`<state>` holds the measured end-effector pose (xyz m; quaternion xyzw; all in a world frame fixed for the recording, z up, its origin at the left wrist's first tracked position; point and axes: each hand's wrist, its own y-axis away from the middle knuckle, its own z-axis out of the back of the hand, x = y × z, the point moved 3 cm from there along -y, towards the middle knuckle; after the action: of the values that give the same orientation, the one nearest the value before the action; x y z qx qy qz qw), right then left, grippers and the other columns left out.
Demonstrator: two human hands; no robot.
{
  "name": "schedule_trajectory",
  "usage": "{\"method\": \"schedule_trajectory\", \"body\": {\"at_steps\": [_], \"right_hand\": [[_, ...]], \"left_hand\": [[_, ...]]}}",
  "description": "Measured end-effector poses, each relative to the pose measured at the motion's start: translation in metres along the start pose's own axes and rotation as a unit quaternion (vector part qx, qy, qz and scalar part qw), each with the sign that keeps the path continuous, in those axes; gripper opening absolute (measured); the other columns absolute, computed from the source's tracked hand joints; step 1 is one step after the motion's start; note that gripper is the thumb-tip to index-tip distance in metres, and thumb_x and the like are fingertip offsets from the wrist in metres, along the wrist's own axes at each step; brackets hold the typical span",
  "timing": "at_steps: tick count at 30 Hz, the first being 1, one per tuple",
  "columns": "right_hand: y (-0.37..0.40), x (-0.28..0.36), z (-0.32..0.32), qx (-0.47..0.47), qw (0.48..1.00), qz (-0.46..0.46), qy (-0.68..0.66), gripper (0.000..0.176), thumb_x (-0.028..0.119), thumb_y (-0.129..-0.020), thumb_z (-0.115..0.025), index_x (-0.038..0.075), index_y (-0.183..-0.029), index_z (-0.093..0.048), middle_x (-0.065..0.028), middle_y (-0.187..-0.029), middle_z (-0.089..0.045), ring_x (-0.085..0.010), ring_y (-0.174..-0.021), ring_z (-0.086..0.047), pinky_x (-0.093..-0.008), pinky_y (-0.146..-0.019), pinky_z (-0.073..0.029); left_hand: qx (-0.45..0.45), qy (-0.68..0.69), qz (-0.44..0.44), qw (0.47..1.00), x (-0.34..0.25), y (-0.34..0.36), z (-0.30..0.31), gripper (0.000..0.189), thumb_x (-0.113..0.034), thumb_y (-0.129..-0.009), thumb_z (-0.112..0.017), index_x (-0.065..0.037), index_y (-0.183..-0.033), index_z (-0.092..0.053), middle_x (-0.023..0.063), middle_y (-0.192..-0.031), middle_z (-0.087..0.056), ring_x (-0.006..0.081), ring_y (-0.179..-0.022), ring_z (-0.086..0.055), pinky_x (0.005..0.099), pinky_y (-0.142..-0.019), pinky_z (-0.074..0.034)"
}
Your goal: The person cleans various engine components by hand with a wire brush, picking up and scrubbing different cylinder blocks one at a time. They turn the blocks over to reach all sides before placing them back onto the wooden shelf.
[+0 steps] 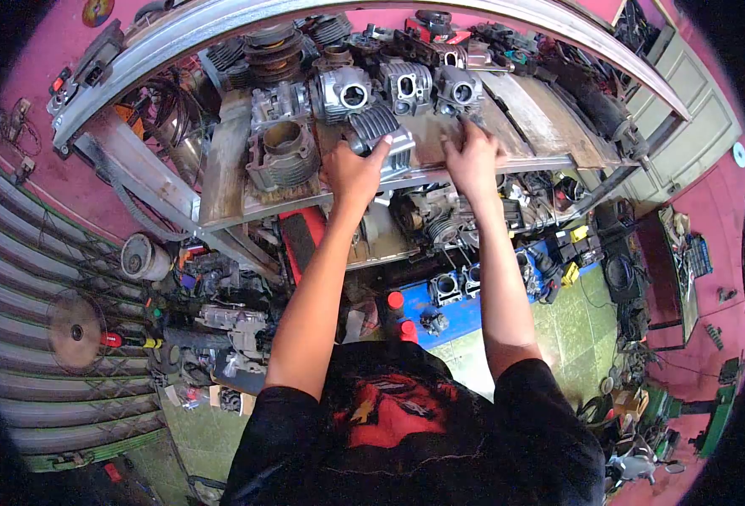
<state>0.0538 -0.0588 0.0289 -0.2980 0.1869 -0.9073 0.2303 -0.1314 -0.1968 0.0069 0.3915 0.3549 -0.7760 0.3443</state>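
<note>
Engine cylinder lies on the wooden shelf, left hand wrapped around its fins; it looks heavy, rigid, probably greasy, best held by the finned body. Right hand rests flat, holding nothing.

Left hand and right hand outstretched

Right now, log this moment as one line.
left hand: holds grey finned metal engine cylinder | right hand: rests on worn wooden shelf board | grey cylinder heads: behind both hands
</note>
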Motion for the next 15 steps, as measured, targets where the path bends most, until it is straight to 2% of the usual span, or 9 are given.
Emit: {"method": "schedule_trajectory", "body": {"at_steps": [1,2,3,4,6,8,10,13,15], "right_hand": [[-0.004,0.011,0.005,0.044,0.996,0.039,-0.060,0.060,0.036,-0.092,-0.077,0.014,-0.147,-0.063,-0.0172,-0.136,-0.071,-0.0419,-0.140,-0.053,-0.0739,-0.116,-0.027],[-0.005,0.022,0.009,0.069,0.995,0.057,-0.042,0.056,0.031,-0.093,-0.076,0.016,-0.145,-0.065,-0.0162,-0.134,-0.073,-0.0394,-0.137,-0.058,-0.0650,-0.118,-0.034],[-0.007,0.023,0.007,0.067,0.995,0.057,-0.041,0.056,0.031,-0.093,-0.076,0.016,-0.145,-0.065,-0.0162,-0.134,-0.073,-0.0394,-0.137,-0.058,-0.0650,-0.118,-0.034],[-0.011,0.025,0.002,0.088,0.990,0.089,-0.067,0.056,0.027,-0.093,-0.074,0.014,-0.147,-0.064,-0.0170,-0.136,-0.072,-0.0382,-0.135,-0.060,-0.0572,-0.116,-0.039],[-0.016,0.029,-0.004,0.128,0.973,0.154,-0.118,0.056,0.018,-0.094,-0.070,0.011,-0.149,-0.061,-0.0185,-0.139,-0.070,-0.0360,-0.132,-0.065,-0.0416,-0.114,-0.047],[-0.019,0.030,-0.001,0.154,0.955,0.159,-0.198,0.056,0.015,-0.094,-0.070,0.009,-0.149,-0.061,-0.0188,-0.140,-0.070,-0.0348,-0.134,-0.064,-0.0418,-0.115,-0.046],[-0.017,0.033,0.003,0.211,0.912,0.128,-0.327,0.058,0.012,-0.094,-0.072,0.006,-0.150,-0.059,-0.0185,-0.142,-0.069,-0.0288,-0.135,-0.063,-0.0398,-0.116,-0.046],[-0.012,0.038,0.011,0.175,0.936,0.172,-0.251,0.060,0.014,-0.094,-0.074,0.007,-0.151,-0.059,-0.0178,-0.142,-0.069,-0.0258,-0.131,-0.065,-0.0381,-0.115,-0.047],[-0.011,0.032,0.012,0.182,0.942,0.130,-0.250,0.060,0.013,-0.093,-0.075,0.007,-0.151,-0.059,-0.0174,-0.140,-0.070,-0.0245,-0.127,-0.067,-0.0382,-0.112,-0.049]], "left_hand": [[0.001,0.001,-0.001,1.000,0.000,0.000,0.001,0.060,-0.055,-0.080,-0.087,0.001,-0.098,-0.078,0.0235,-0.094,-0.079,0.0393,-0.088,-0.078,0.0494,-0.084,-0.058],[0.027,0.075,-0.025,0.996,-0.001,-0.001,0.001,0.057,-0.052,-0.080,-0.089,0.001,-0.099,-0.079,0.0215,-0.094,-0.080,0.0365,-0.087,-0.078,0.0478,-0.083,-0.058],[0.053,0.150,-0.049,0.986,-0.006,-0.001,0.003,0.054,-0.049,-0.080,-0.090,0.000,-0.099,-0.079,0.0196,-0.094,-0.081,0.0336,-0.085,-0.079,0.0461,-0.083,-0.058],[0.042,0.060,-0.064,0.995,-0.016,0.001,0.011,0.049,-0.044,-0.081,-0.091,0.000,-0.101,-0.080,0.0163,-0.094,-0.082,0.0291,-0.084,-0.079,0.0434,-0.082,-0.059],[0.040,0.050,-0.068,0.996,-0.002,-0.009,0.000,0.049,-0.043,-0.080,-0.091,-0.001,-0.101,-0.080,0.0160,-0.094,-0.082,0.0287,-0.085,-0.079,0.0429,-0.083,-0.059],[0.034,0.041,-0.072,0.996,0.018,-0.024,-0.020,0.049,-0.043,-0.080,-0.092,-0.001,-0.101,-0.080,0.0158,-0.094,-0.082,0.0283,-0.085,-0.079,0.0424,-0.083,-0.059],[0.030,0.096,-0.094,0.990,0.020,-0.028,-0.026,0.056,-0.051,-0.072,-0.094,-0.003,-0.097,-0.079,0.0204,-0.096,-0.077,0.0425,-0.099,-0.070,0.0540,-0.090,-0.052],[0.053,0.060,-0.170,0.982,-0.023,-0.013,-0.006,0.059,-0.051,-0.070,-0.095,-0.003,-0.099,-0.078,0.0223,-0.096,-0.075,0.0432,-0.097,-0.067,0.0538,-0.089,-0.051],[0.095,0.023,-0.143,0.985,-0.032,-0.014,-0.007,0.060,-0.050,-0.069,-0.095,-0.004,-0.103,-0.077,0.0208,-0.101,-0.075,0.0406,-0.104,-0.065,0.0532,-0.095,-0.047]]}}
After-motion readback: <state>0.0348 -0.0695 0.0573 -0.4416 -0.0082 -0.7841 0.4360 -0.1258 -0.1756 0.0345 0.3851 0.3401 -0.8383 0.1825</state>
